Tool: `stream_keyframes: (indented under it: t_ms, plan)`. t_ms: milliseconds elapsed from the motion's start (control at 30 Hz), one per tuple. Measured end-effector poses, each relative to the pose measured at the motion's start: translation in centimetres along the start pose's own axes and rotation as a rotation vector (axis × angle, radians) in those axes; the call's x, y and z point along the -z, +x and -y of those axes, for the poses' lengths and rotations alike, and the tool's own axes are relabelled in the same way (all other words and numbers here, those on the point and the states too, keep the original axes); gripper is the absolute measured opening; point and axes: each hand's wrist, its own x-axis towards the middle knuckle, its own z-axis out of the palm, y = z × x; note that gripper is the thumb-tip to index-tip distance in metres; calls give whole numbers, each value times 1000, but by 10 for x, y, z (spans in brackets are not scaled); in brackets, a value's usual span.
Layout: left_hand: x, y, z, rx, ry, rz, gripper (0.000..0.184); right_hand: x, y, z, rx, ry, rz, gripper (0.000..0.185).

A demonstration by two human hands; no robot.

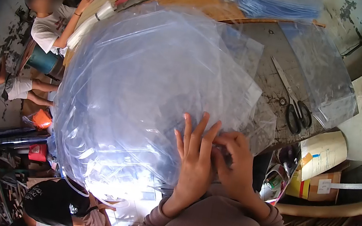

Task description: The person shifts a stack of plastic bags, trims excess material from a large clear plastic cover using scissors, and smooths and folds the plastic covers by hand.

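A large pile of clear plastic sheets [150,70] spreads over the table in front of me. My left hand [194,162] lies on the near right part of the pile, fingers stretched and spread. Right beside it, my right hand [236,166] is closed, its thumb and curled fingers drawn together close to the left forefinger and thumb side. What the right fingertips pinch is too small and see-through to make out. A pair of scissors [294,102] with black handles rests on the bare table [268,72] to the right of the pile.
A clear plastic sheet [324,74] hangs over the table's right end. Stacked bluish plastic [278,5] stands at the back. One person [52,26] sits at the far left; another wears a black cap [55,202]. Cardboard boxes [325,185] are at the right.
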Motion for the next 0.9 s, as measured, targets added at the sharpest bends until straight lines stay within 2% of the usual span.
stream_keyframes:
  t_ms: [67, 100, 167, 233, 300, 333, 367, 400, 433, 533, 633, 700, 800, 867, 900]
  plan:
    - [0, -2, -4, 28, -113, 10, 51, -8, 3, -4, -117, 419, -136, 37]
    - [2, -4, -5, 54, -224, 22, 50, -10, 4, -5, -115, 421, -131, 37]
    - [5, -9, -6, 56, -300, 20, 50, -13, 7, -6, -128, 277, -291, 36]
    - [11, -15, -9, 48, -386, 20, 51, -15, 13, -18, -143, 363, -324, 38]
    - [34, -26, -6, -79, -566, 368, 49, -9, 20, -24, -168, 441, -368, 40]
    - [47, -29, -1, -279, -282, 480, 53, -3, 25, -24, -211, 629, -307, 43]
    - [61, -37, 5, -286, -283, 484, 53, 1, 28, -25, -252, 818, -242, 46]
    - [75, -48, 11, -390, -134, 637, 54, 4, 29, -29, -252, 817, -246, 46]
    - [88, -52, 17, -492, 21, 783, 55, 6, 30, -35, -235, 771, -152, 48]
    - [132, -46, 17, -391, 141, 858, 54, 8, 32, -33, -190, 689, 1, 51]
    - [153, -25, 12, -473, 250, 810, 46, 3, 32, -27, -173, 678, 72, 51]
    - [148, 1, 12, -611, 259, 671, 44, -3, 31, -24, -185, 703, 90, 50]
    - [119, 49, 10, -660, 310, 435, 46, -8, 28, -18, -168, 580, -32, 46]
    - [86, 78, 15, -741, 226, 317, 43, -6, 27, -10, -91, 209, -211, 40]
    - [67, 89, 21, -796, 153, 267, 39, -3, 24, -8, -91, 199, -212, 40]
